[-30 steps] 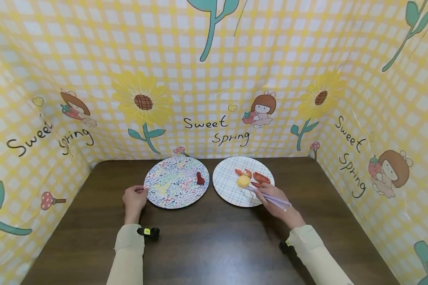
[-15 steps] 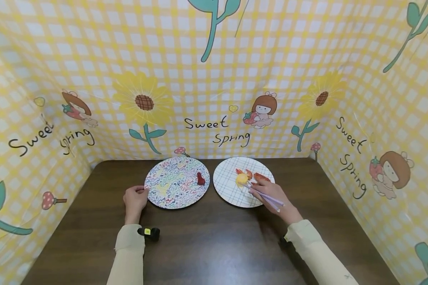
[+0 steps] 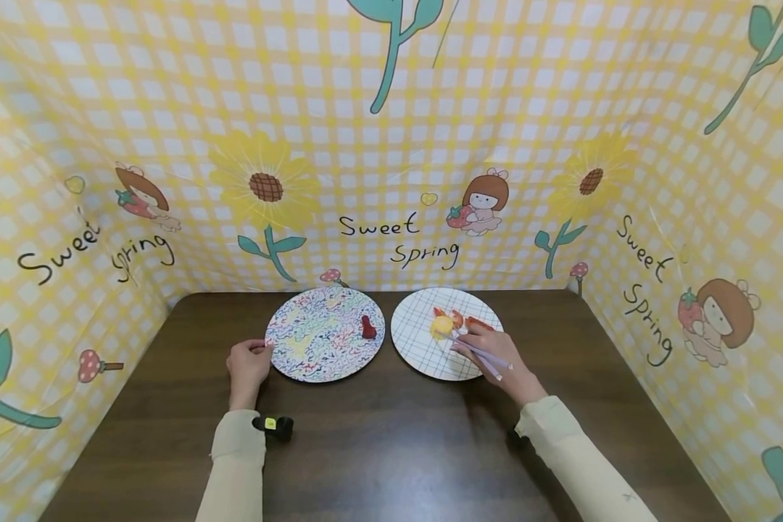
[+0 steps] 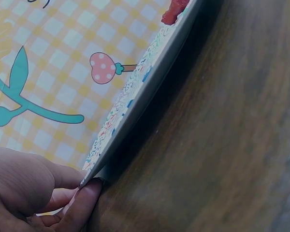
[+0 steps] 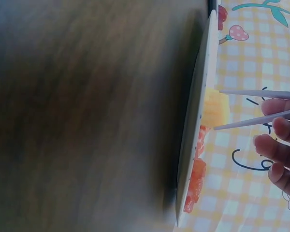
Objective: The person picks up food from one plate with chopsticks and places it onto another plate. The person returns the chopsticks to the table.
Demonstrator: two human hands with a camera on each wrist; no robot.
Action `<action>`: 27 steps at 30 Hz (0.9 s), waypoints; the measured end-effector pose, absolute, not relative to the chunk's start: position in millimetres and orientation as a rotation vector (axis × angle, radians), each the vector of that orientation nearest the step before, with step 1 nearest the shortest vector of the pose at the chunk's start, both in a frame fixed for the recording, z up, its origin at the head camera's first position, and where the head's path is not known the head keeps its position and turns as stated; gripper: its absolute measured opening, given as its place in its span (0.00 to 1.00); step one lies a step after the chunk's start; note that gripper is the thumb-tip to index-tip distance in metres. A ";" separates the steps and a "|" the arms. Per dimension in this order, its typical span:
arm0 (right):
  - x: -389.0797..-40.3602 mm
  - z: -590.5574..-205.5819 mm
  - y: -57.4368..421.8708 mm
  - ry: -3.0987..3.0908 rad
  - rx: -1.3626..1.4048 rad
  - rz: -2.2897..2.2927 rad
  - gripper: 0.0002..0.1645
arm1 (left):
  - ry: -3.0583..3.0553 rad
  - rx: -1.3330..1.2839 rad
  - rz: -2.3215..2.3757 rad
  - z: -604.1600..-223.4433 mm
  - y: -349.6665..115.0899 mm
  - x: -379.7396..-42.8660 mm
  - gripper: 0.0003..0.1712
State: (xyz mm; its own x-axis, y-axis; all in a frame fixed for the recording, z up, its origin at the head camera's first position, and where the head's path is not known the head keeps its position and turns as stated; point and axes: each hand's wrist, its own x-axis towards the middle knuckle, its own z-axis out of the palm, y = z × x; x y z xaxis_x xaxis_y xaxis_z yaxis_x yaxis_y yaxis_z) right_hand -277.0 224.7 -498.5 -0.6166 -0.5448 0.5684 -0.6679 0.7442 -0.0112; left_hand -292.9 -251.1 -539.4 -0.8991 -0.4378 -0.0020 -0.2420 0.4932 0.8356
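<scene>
My left hand (image 3: 248, 366) pinches the left rim of a round, multicoloured speckled plate (image 3: 322, 359); in the left wrist view thumb and finger meet at its edge. A dark red, bone-shaped piece (image 3: 368, 328) lies on that plate's right side. In my right hand (image 3: 505, 355) is a pair of pale purple chopsticks (image 3: 486, 355). Their tips are at a yellow, rounded food piece (image 5: 216, 108) on the white grid-patterned plate (image 3: 417, 359), one tip near each side of it in the right wrist view. Orange-red shrimp-like pieces (image 5: 196, 179) lie beside it, partly hidden by the hand.
Both plates stand side by side near the back edge of a dark brown wooden table (image 3: 365, 449). A yellow checked cloth (image 3: 391, 159) with flowers and lettering hangs behind and along both sides. A black wrist camera (image 3: 277, 428) sits on the left wrist.
My right hand has shifted left and the chopsticks now reach further round the yellow piece. The left hand stays at the speckled plate's rim.
</scene>
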 end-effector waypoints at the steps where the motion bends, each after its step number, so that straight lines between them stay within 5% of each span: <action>1: -277.9 -498.0 224.2 -2.382 0.917 0.310 0.11 | -2.527 0.583 -1.363 -539.1 -251.0 -293.3 0.20; 27: -294.8 -496.2 209.3 -2.423 0.998 0.209 0.10 | -2.501 0.577 -1.360 -537.8 -250.6 -294.5 0.19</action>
